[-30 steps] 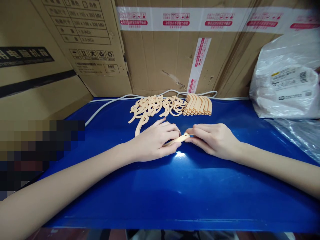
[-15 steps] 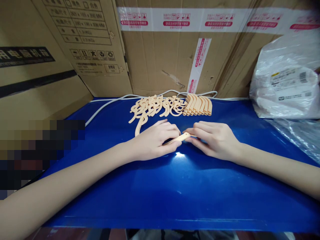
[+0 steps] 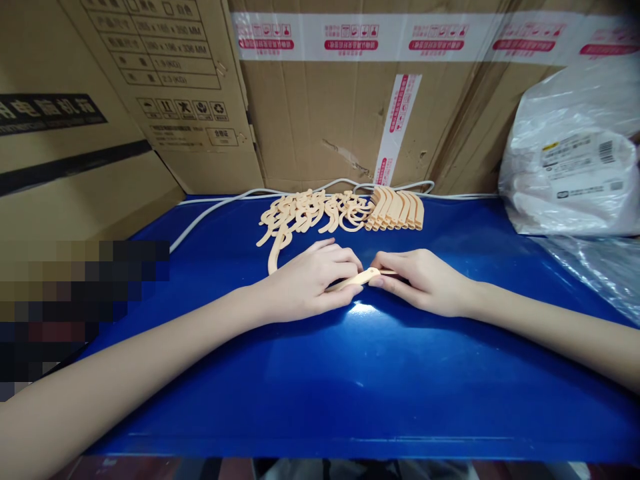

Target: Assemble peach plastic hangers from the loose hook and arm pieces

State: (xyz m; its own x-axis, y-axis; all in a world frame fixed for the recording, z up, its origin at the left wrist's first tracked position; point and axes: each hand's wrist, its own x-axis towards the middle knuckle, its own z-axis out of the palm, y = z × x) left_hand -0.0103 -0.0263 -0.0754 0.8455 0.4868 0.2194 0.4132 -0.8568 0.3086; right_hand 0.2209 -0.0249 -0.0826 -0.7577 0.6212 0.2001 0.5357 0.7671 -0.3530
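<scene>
My left hand [image 3: 317, 280] is closed around a cream-coloured curved plastic strip [image 3: 369, 275], whose rounded end with a small hole sticks out past the fingertips. The rest of the strip is mostly covered by the fingers. Facing it from the right, my right hand [image 3: 430, 283] pinches a thin cream piece [image 3: 389, 272] that meets the strip's rounded end. Whether the two are joined or one part, I cannot tell. Behind the hands lies a loose heap of similar curved pieces [image 3: 300, 210], one of them reaching down beside my left wrist.
A neat row of curved cream pieces [image 3: 397, 210] lies right of the heap. All rest on a blue tabletop [image 3: 350, 387]. A white cable [image 3: 215, 217] runs along the back, before cardboard boxes [image 3: 310, 120]. A clear plastic bag [image 3: 570, 160] sits at the back right.
My right hand has shifted its grip: its fingers are curled closer together, and more of the thin piece shows between them. My left hand stays almost where it was.
</scene>
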